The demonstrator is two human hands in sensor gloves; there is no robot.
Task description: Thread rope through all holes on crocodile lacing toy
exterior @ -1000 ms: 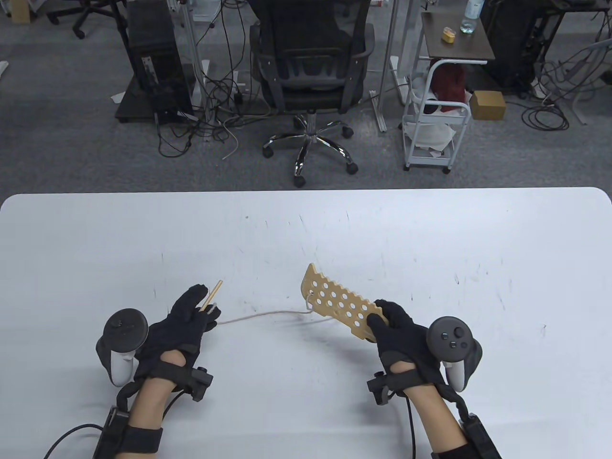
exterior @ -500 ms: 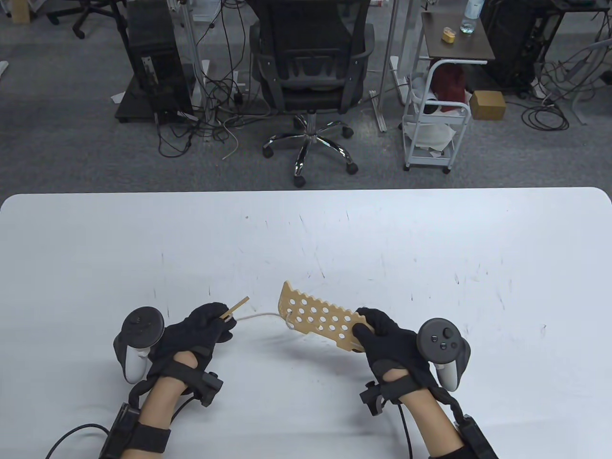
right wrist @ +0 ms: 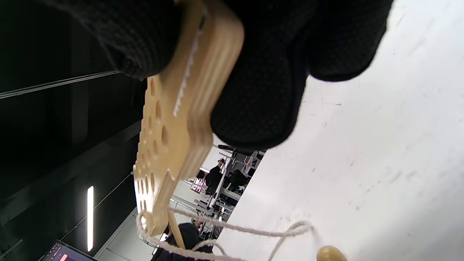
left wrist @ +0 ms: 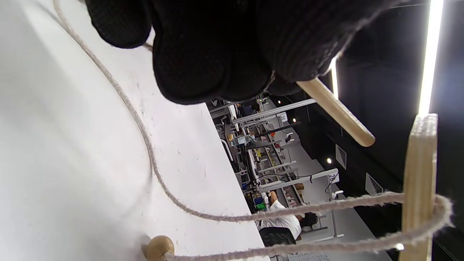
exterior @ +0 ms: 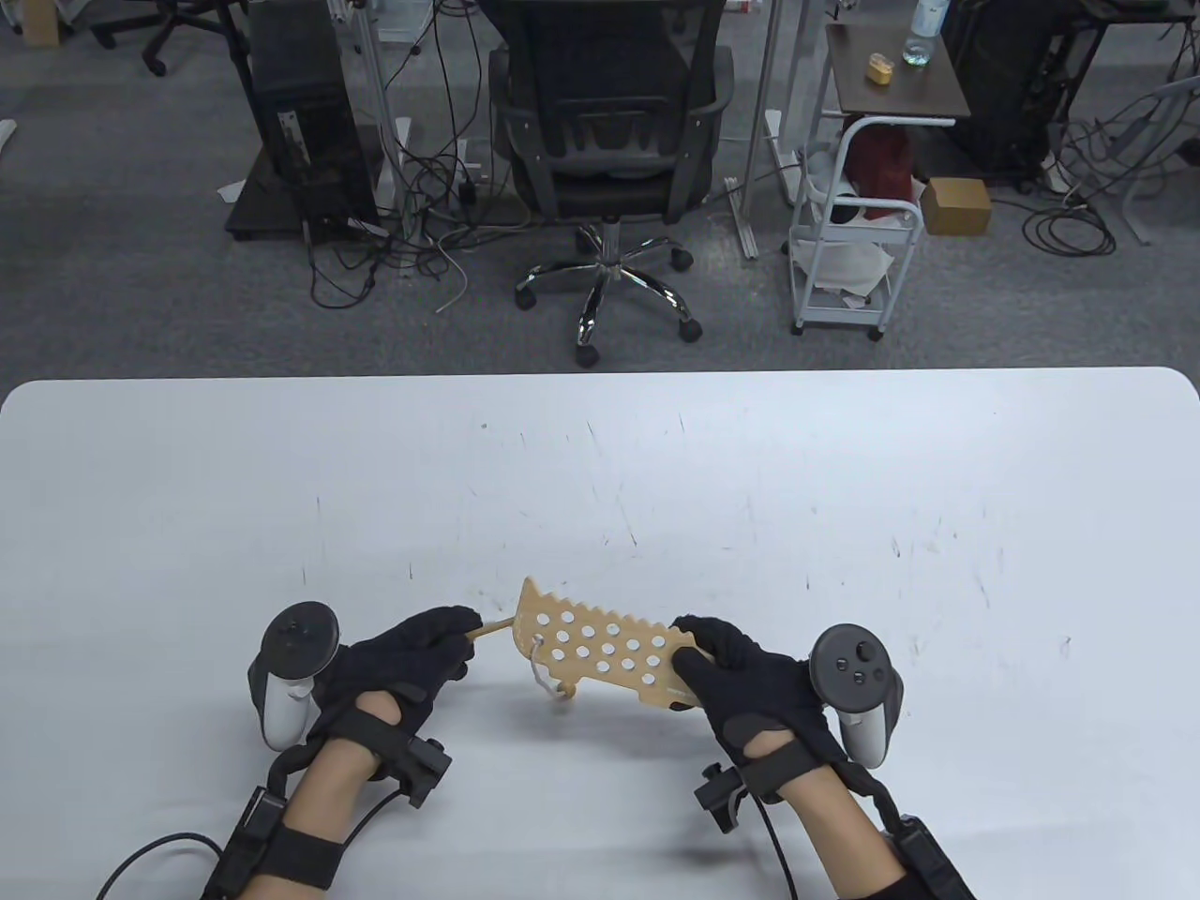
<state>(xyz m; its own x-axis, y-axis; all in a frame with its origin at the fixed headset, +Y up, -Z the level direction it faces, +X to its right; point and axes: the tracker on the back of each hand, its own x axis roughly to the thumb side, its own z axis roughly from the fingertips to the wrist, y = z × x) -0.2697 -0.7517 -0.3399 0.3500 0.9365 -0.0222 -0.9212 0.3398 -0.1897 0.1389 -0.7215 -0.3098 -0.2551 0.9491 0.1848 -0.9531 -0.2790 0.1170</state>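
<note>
Table view, crocodile board (exterior: pixel 600 645) gripped by right hand (exterior: pixel 750 680), left hand (exterior: pixel 398 656) pinching needle (exterior: pixel 492 627)

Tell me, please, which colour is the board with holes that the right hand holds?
The board is light tan, bare wood; the table view shows it best, gripped by the right hand.

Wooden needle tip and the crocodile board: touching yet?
Apart. The left wrist view shows dark background between the needle tip and the board edge; the left hand holds the needle short of it.

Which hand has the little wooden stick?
The left hand pinches the wooden stick, whose tip points at the crocodile board. The right hand holds the board's other end.
</note>
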